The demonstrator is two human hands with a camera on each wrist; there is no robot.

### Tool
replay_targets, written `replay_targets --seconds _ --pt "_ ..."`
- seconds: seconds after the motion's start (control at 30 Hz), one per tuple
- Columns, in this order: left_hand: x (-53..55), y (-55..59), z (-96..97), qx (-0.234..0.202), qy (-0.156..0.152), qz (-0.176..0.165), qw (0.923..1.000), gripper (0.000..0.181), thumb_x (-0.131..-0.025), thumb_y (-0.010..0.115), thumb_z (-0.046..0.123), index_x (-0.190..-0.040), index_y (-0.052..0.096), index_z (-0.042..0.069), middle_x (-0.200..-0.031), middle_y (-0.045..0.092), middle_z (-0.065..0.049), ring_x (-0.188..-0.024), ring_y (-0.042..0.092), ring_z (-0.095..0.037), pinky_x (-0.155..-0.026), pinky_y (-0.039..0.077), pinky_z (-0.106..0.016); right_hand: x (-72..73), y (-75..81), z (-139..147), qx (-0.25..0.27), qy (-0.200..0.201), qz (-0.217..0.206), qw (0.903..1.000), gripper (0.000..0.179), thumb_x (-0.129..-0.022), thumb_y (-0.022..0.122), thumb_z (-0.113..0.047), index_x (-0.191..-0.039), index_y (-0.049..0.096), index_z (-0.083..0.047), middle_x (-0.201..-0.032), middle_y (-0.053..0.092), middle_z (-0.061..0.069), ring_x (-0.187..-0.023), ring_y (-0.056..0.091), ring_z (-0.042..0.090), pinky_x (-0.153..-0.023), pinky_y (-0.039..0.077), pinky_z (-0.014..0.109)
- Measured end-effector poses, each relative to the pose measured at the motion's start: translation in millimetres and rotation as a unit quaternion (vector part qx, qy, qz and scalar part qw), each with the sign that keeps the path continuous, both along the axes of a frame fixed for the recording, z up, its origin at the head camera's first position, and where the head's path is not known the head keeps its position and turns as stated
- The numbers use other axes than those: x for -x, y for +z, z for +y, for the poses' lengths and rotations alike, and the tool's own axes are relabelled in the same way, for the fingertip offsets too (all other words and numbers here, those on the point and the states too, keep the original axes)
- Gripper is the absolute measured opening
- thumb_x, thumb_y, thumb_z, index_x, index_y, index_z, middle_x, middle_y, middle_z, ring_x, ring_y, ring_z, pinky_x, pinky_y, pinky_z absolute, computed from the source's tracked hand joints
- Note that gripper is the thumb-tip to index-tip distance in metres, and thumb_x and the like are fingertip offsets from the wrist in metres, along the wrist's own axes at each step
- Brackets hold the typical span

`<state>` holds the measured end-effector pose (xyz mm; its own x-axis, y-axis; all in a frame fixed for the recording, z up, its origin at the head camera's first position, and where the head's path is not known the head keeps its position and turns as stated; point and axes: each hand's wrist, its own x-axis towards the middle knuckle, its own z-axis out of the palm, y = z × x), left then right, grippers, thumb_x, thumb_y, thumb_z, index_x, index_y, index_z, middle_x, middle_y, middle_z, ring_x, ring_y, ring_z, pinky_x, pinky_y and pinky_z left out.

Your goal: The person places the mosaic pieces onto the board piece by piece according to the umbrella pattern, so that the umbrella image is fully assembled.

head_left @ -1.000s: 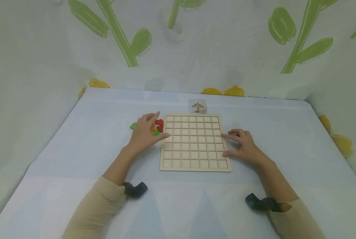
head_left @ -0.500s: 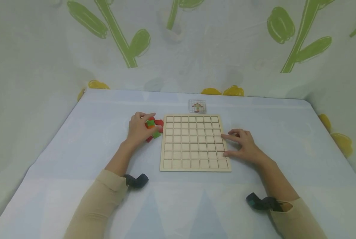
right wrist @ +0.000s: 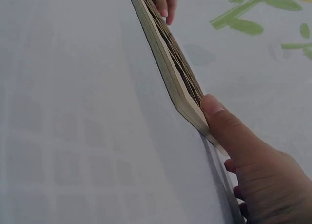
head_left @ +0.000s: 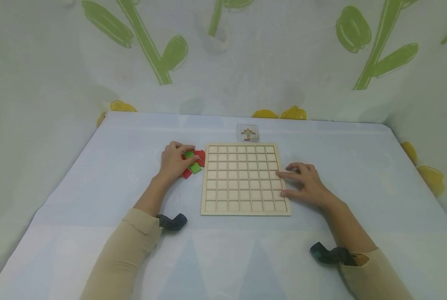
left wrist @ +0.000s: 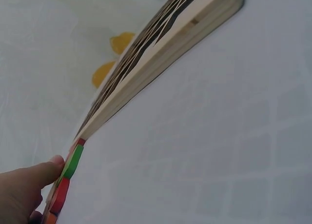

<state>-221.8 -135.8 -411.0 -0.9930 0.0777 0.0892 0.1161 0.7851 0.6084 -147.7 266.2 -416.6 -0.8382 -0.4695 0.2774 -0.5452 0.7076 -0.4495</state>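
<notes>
A square wooden grid board lies flat on the table. Beside its left edge is a small pile of flat coloured pieces, with a green piece and red pieces showing. My left hand is over this pile, thumb and forefinger spread apart around another green piece. In the left wrist view, the thumb reaches to the pile's edge near a green piece; the other fingers are mostly hidden. My right hand rests at the board's right edge, with forefinger and thumb touching its rim.
A small clear card with a gridded tree-like picture lies just beyond the board. The white table ends at a patterned cloth backdrop. Dark wrist devices sit at both sleeves.
My left hand has drawn back left from the board's edge onto the coloured pieces, and its thumb and forefinger have come closer together. My right forefinger has slid slightly onto the board.
</notes>
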Motion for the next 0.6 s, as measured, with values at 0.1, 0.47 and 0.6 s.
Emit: replay_targets --seconds 0.1,0.47,0.6 --pt "0.1 0.3 0.2 0.006 -0.006 0.003 1.0000 0.041 -0.087 0.066 0.036 -0.122 0.064 0.014 -0.112 0.046 -0.014 -0.106 0.040 -0.029 -0.087 0.032 -0.044 -1.1 -1.3 0.5 -0.001 -0.002 0.005 1.0000 0.056 -0.072 0.080 -0.032 -0.122 0.064 -0.012 -0.121 0.047 0.017 -0.111 0.035 0.042 -0.088 0.026 0.056" --pt "2.8 0.5 2.4 0.028 0.004 0.019 0.9994 0.033 -0.089 0.065 0.033 -0.116 0.068 0.014 -0.106 0.051 -0.010 -0.101 0.045 -0.027 -0.084 0.033 -0.043 -4.8 -1.7 -0.5 0.005 -0.022 -0.003 0.9998 0.055 -0.072 0.080 -0.030 -0.123 0.064 -0.013 -0.123 0.048 0.015 -0.111 0.036 0.040 -0.087 0.029 0.054" --pt "3.4 0.8 3.6 0.025 0.005 0.019 0.9995 0.034 -0.088 0.065 0.033 -0.115 0.069 0.013 -0.105 0.051 -0.011 -0.100 0.045 -0.027 -0.082 0.034 -0.042 -7.2 -1.9 0.4 -0.003 -0.032 -0.006 0.9995 0.056 -0.072 0.080 -0.029 -0.122 0.064 -0.012 -0.124 0.048 0.015 -0.111 0.036 0.040 -0.087 0.029 0.054"
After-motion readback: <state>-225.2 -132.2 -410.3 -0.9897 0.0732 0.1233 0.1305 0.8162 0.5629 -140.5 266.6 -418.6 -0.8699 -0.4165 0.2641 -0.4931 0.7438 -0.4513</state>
